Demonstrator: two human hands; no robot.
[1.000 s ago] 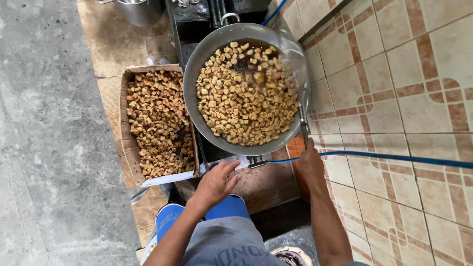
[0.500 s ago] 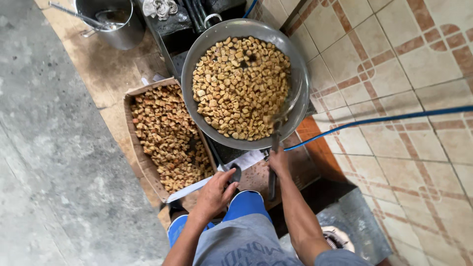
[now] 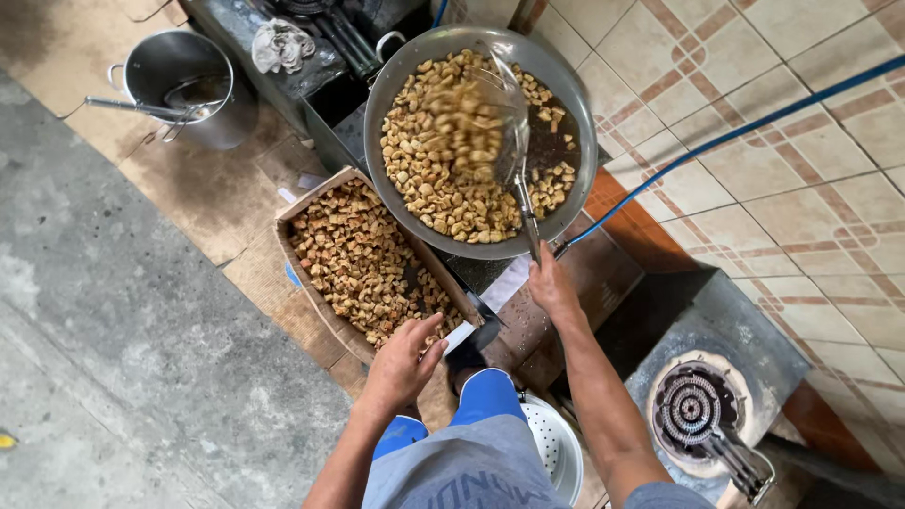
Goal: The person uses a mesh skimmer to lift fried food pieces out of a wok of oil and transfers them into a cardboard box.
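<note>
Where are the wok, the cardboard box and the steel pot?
wok [image 3: 566,203], head view, bare inner wall at right.
cardboard box [image 3: 304,200], head view, top left rim.
steel pot [image 3: 174,58], head view, inner wall.

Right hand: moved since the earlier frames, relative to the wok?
Yes. The right hand sits by the near rim of the wok, now holding a skimmer raised over the pieces.

Motion-blurred pieces [image 3: 459,113] over the skimmer [image 3: 509,141]; burner [image 3: 702,424] partly behind the forearm

A grey concrete floor [image 3: 113,358] carries flattened cardboard sheets [image 3: 203,203]; on them sit a cardboard box [image 3: 363,264] of fried pieces and, beyond it, a steel pot [image 3: 184,85].
</note>
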